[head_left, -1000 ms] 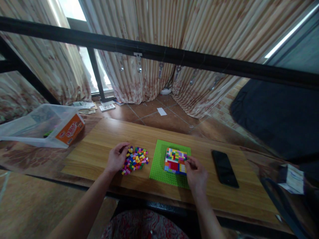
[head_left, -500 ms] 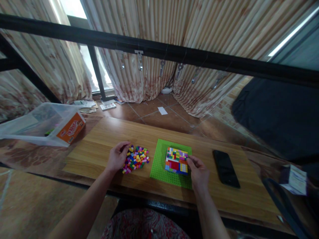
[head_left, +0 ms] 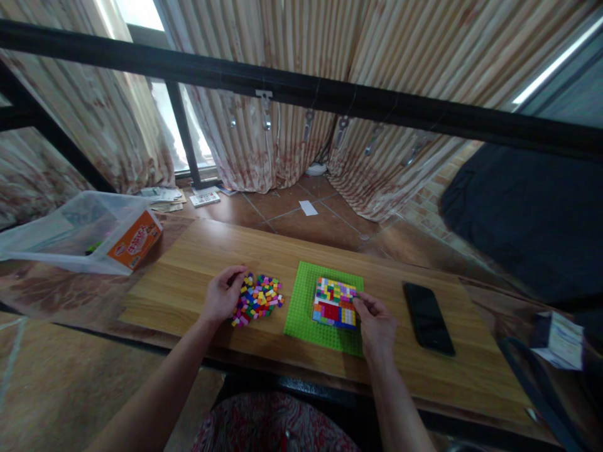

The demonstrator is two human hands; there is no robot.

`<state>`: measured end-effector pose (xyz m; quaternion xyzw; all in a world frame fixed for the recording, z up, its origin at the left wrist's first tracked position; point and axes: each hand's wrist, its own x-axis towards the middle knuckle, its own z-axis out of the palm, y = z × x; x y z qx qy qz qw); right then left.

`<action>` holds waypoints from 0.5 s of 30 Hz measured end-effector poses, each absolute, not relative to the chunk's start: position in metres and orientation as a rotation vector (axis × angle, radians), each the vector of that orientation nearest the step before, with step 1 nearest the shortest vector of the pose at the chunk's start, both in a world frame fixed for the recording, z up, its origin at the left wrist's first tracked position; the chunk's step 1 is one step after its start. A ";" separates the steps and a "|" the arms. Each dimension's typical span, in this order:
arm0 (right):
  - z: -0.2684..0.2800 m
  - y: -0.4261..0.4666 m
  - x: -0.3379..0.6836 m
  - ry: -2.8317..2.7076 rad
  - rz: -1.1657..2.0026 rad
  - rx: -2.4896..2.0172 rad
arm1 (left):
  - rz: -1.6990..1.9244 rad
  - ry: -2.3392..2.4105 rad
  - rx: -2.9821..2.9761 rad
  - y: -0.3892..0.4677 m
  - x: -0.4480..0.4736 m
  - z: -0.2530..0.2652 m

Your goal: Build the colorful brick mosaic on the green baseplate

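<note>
Head view: right hand fingers pinch together at the brick mosaic, its long axis running left-right.

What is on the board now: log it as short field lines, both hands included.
left hand: on the near-left edge of the brick pile
right hand: fingertips at the right edge of the mosaic; whether it pinches a brick cannot be told
mosaic: bricks pressed on the green baseplate
phone: flat, right of the baseplate, screen dark
bin: clear, far left, orange label
board: wooden, bears everything but the bin
</note>
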<state>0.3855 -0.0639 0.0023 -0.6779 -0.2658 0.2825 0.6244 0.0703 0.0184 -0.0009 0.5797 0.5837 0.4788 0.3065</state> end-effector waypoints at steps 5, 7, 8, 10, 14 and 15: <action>-0.001 -0.064 0.388 -0.633 0.684 -1.563 | 1.255 1.553 1.524 0.018 0.071 0.000; 0.000 -0.063 0.388 -0.647 0.677 -1.575 | 1.247 1.557 1.523 0.018 0.071 0.001; 0.000 -0.063 0.388 -0.648 0.672 -1.578 | 1.243 1.559 1.524 0.018 0.072 0.001; 0.001 -0.062 0.388 -0.641 0.668 -1.568 | 1.245 1.567 1.525 0.018 0.071 0.001; 0.002 -0.061 0.387 -0.633 0.685 -1.554 | 1.238 1.572 1.545 0.017 0.071 0.001; 0.003 -0.061 0.387 -0.634 0.689 -1.558 | 1.237 1.573 1.549 0.017 0.071 0.001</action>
